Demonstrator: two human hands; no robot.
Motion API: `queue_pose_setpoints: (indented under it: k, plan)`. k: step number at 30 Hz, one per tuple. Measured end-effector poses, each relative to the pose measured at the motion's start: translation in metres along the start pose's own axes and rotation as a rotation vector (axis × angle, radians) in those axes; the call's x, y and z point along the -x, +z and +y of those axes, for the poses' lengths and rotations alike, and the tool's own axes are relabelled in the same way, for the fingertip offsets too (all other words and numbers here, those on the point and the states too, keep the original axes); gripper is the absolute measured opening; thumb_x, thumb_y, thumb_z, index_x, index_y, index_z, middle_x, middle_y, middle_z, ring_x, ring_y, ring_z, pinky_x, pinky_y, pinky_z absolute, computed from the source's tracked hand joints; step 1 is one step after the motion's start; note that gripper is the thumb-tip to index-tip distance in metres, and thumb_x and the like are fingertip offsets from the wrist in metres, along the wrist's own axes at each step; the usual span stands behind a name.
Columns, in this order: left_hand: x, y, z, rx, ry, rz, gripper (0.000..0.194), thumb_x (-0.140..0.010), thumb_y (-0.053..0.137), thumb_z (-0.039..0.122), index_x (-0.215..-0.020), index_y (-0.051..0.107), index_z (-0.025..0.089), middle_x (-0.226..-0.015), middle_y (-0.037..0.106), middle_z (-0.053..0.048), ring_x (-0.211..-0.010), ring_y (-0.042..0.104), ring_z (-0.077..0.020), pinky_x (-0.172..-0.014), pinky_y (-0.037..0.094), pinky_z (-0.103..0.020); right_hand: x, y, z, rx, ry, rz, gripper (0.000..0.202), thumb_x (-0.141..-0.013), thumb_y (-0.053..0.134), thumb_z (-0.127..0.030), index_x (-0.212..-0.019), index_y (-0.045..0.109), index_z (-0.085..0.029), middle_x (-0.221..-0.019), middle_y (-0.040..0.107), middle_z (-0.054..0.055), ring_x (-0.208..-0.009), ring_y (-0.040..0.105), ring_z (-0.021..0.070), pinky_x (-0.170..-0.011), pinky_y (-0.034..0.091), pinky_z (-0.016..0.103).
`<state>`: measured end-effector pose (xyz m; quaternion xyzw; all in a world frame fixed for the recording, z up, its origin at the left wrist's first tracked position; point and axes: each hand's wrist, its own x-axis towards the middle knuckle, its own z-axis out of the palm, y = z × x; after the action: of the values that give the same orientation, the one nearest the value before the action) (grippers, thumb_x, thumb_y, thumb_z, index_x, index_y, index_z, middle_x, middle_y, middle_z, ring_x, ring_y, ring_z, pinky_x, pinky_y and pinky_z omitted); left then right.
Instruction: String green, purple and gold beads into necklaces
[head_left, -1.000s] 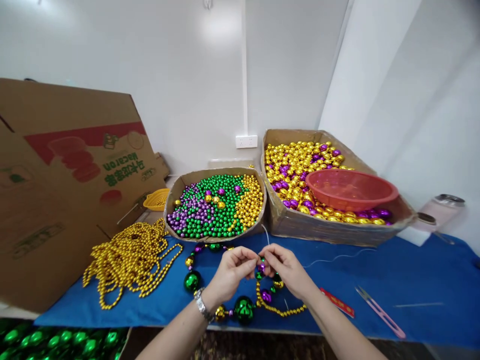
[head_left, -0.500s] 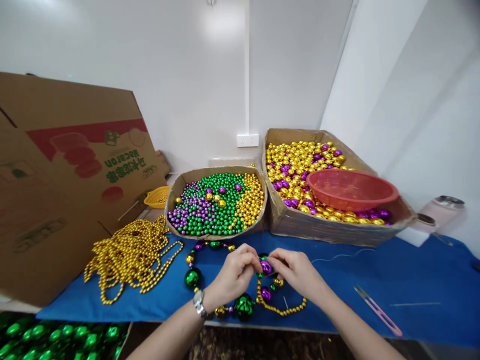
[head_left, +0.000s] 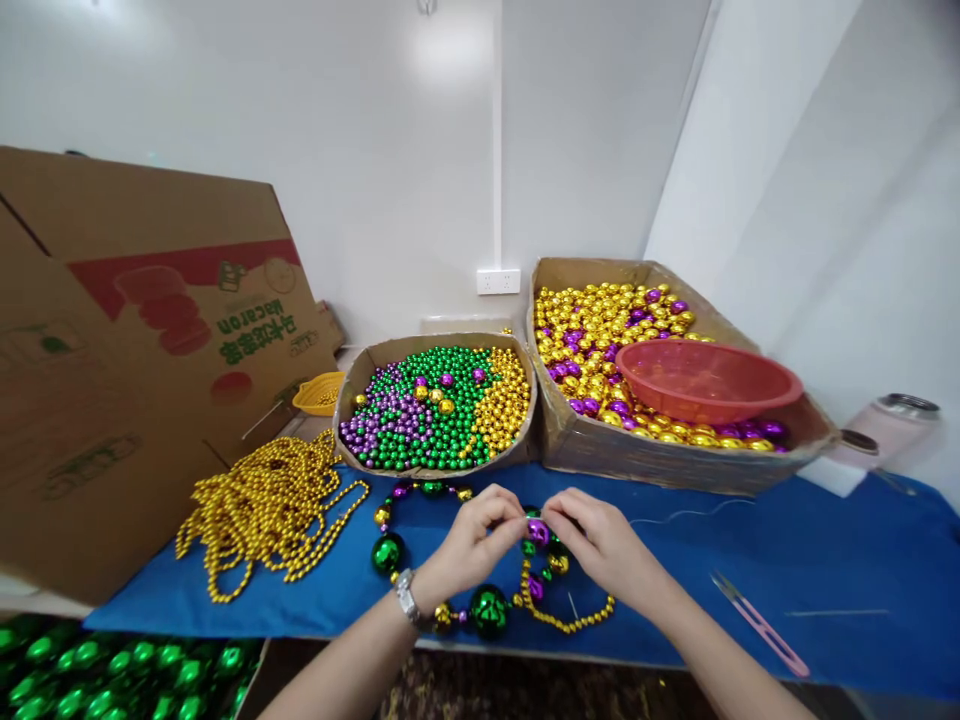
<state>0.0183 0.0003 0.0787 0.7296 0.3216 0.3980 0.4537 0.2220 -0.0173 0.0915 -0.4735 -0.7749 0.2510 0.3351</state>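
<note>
Both hands meet over a bead necklace (head_left: 490, 612) of green, gold and purple balls that lies in a loop on the blue cloth. My left hand (head_left: 480, 540), with a metal watch (head_left: 406, 596) on the wrist, is closed in a pinch at its right end. Facing it, my right hand (head_left: 592, 540) also pinches, its fingertips close to the left ones. Just below the fingertips sits a purple ball (head_left: 537, 532). Whatever thin thing the fingers hold is too small to make out. A short gold bead strand (head_left: 568, 627) curves beneath the right hand.
Behind stand a box of small beads (head_left: 435, 410) and a larger box (head_left: 645, 450) with a red basket (head_left: 709, 380). Gold bead strands (head_left: 262, 500) lie left, by a cardboard box (head_left: 165, 380). Pink-handled scissors-like snips (head_left: 761, 625) and a needle-like rod (head_left: 838, 612) lie right.
The fingertips of both hands have come closer together and sit slightly higher above the purple ball. The view has shifted a little; the other things stay in place.
</note>
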Motion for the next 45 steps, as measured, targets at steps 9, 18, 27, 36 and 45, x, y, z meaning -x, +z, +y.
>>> queue_pose_setpoints:
  k: [9, 18, 27, 36, 45]
  plan:
    - [0.000, 0.011, -0.009, 1.167, -0.145, 0.177, 0.021, -0.082, 0.058, 0.024, -0.064, 0.053, 0.015, -0.092, 0.067, -0.010, -0.098, 0.059, -0.0243, -0.096, 0.037, -0.045, 0.017, 0.022, 0.022, -1.183, 0.362, 0.307, 0.029, -0.081, 0.059, -0.049, -0.074, 0.050, -0.022, -0.095, 0.061, 0.003, -0.091, 0.058, 0.0193, -0.060, 0.046, 0.026]
    - [0.007, 0.020, -0.030, 1.158, -0.232, 0.340, 0.024, -0.086, 0.056, 0.024, -0.065, 0.048, 0.015, -0.055, 0.039, 0.005, -0.050, 0.038, -0.0078, -0.055, 0.038, -0.025, 0.021, 0.037, 0.029, -1.395, 0.364, 0.420, 0.036, -0.080, 0.063, -0.040, -0.065, 0.035, -0.022, -0.055, 0.025, -0.009, -0.045, 0.031, 0.0059, -0.040, 0.031, 0.016]
    - [0.013, 0.021, -0.037, 0.877, -0.289, 0.310, 0.026, -0.086, 0.054, 0.035, -0.070, 0.054, 0.015, -0.061, 0.047, 0.001, -0.054, 0.042, -0.0096, -0.063, 0.042, -0.029, 0.037, 0.029, 0.043, -0.947, 0.366, 0.330, 0.026, -0.082, 0.060, -0.043, -0.070, 0.054, -0.020, -0.074, 0.057, 0.002, -0.073, 0.055, 0.0156, -0.071, 0.048, 0.031]
    - [-0.003, 0.018, -0.010, 0.519, -0.279, 0.104, 0.028, -0.084, 0.055, 0.040, -0.087, 0.066, 0.014, -0.064, 0.051, 0.000, -0.061, 0.047, -0.0117, -0.061, 0.039, -0.025, 0.001, -0.010, 0.014, 0.238, -0.406, 0.224, 0.014, -0.088, 0.051, -0.020, -0.088, 0.065, -0.022, -0.122, 0.053, 0.011, -0.123, 0.042, 0.0255, -0.102, 0.036, 0.048]
    - [-0.005, 0.018, -0.005, 0.533, -0.302, 0.105, 0.026, -0.080, 0.061, 0.040, -0.075, 0.061, 0.015, -0.057, 0.046, 0.003, -0.052, 0.040, -0.0096, -0.053, 0.037, -0.023, -0.023, 0.012, 0.009, 0.014, -0.232, 0.263, 0.024, -0.089, 0.048, -0.026, -0.108, 0.063, -0.027, -0.118, 0.056, 0.010, -0.110, 0.052, 0.0240, -0.095, 0.041, 0.045]
